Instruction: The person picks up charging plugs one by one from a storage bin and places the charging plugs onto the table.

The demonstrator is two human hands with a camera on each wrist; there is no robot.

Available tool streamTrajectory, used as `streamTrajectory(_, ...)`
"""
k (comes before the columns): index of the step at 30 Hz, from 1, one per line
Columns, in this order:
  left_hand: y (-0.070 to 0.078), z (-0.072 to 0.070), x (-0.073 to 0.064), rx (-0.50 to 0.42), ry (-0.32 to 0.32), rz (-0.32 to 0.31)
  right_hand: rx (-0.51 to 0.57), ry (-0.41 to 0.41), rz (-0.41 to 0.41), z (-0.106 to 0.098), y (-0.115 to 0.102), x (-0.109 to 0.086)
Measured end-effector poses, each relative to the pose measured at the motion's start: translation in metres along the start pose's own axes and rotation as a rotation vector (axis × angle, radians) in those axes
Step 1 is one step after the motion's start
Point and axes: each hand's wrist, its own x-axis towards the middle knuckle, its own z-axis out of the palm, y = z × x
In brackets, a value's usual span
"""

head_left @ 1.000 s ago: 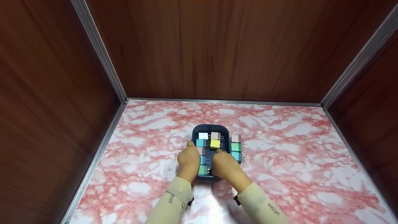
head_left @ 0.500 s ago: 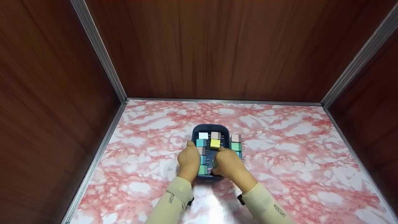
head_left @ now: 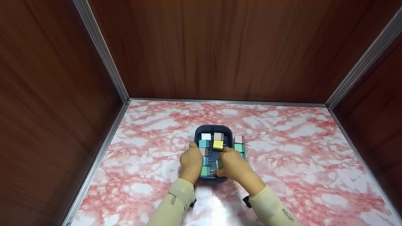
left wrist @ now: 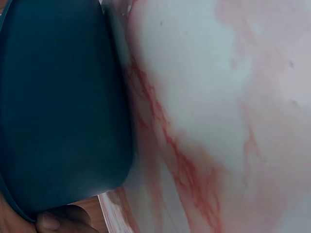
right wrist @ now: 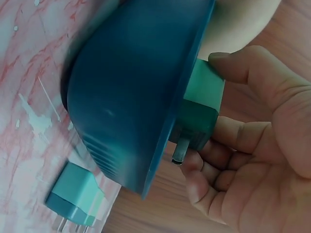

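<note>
Right now, the right hand (head_left: 231, 164) pinches a green charger (right wrist: 199, 97) between thumb and fingers over the near half of the blue box (head_left: 213, 128), beside a row of other chargers (head_left: 203, 143) inside, while the left hand (head_left: 191, 161) grips the box's left side.

Both forearms stretch from the near side toward the far side in pale sleeves (head_left: 172, 201), angled inward: the left arm (head_left: 180, 188) slants far and to the right, the right arm (head_left: 273, 205) far and to the left. The left grip (head_left: 191, 161) (a bare hand, like its partner) is clamped in a hold, its fingertips (left wrist: 51, 221) curled in. To its right, near but apart, the right grip (head_left: 232, 164) makes a pinch, its thumb (right wrist: 243, 65) opposed to bent fingers (right wrist: 199, 187), the lower ones folded toward the palm (right wrist: 272, 191).
</note>
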Motion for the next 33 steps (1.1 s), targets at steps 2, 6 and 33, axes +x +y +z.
streamTrajectory(2, 0.000, 0.000, 0.000, 0.010, 0.010, 0.005, 0.015, 0.006, 0.002, -0.003, 0.001, -0.003)
streamTrajectory(6, 0.001, 0.001, -0.001, 0.027, 0.026, 0.018, 0.025, 0.030, -0.005, -0.011, 0.003, -0.008)
streamTrajectory(33, 0.003, 0.000, -0.001, 0.020, 0.025, -0.002, 0.018, 0.032, 0.129, -0.028, 0.030, -0.029)
